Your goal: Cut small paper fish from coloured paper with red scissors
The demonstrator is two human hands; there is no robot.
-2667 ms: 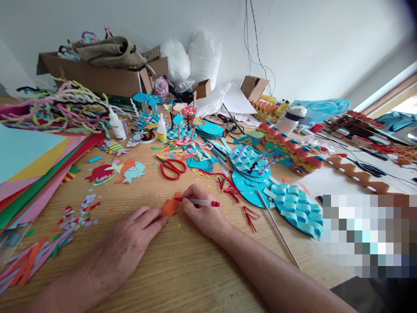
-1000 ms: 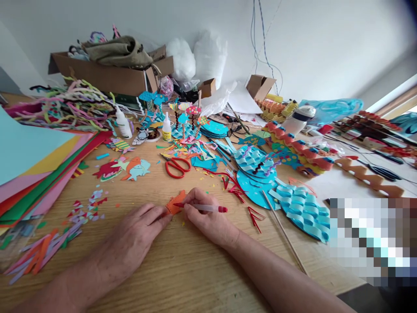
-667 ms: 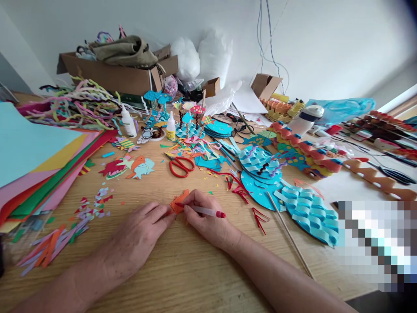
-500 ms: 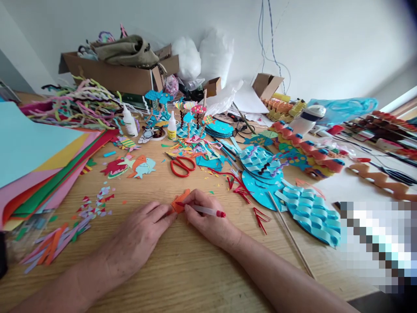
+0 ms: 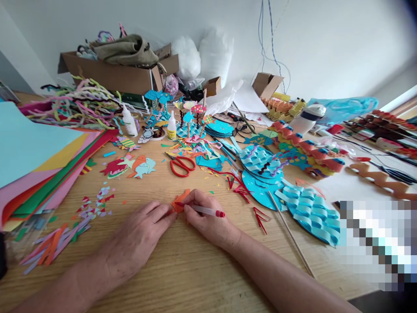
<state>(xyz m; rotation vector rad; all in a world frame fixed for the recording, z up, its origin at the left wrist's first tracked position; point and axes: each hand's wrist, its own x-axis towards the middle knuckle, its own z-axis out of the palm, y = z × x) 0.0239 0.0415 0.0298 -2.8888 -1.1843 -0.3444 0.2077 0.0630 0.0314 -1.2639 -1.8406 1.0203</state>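
Note:
A small orange paper cutout [image 5: 178, 202] with drawn marks along its edge lies on the wooden table between my hands. The fingertips of my left hand [image 5: 145, 230] pinch its left end. My right hand [image 5: 211, 221] grips a red pen [image 5: 205, 210] with a clear barrel and a red end cap. The pen's tip touches the cutout. Fingers hide part of the cutout's lower edge. Beyond my hands lie red-handled scissors [image 5: 182, 166] and a group of paper fish [image 5: 143, 167] in orange, red and light blue.
Coloured paper sheets [image 5: 32, 143] are stacked at left, with paper strips [image 5: 55, 245] nearer me. Two glue bottles [image 5: 129, 121] stand behind. Woven blue paper discs [image 5: 309, 213], red paper strips [image 5: 259, 221] and a thin wooden stick [image 5: 291, 237] lie to the right.

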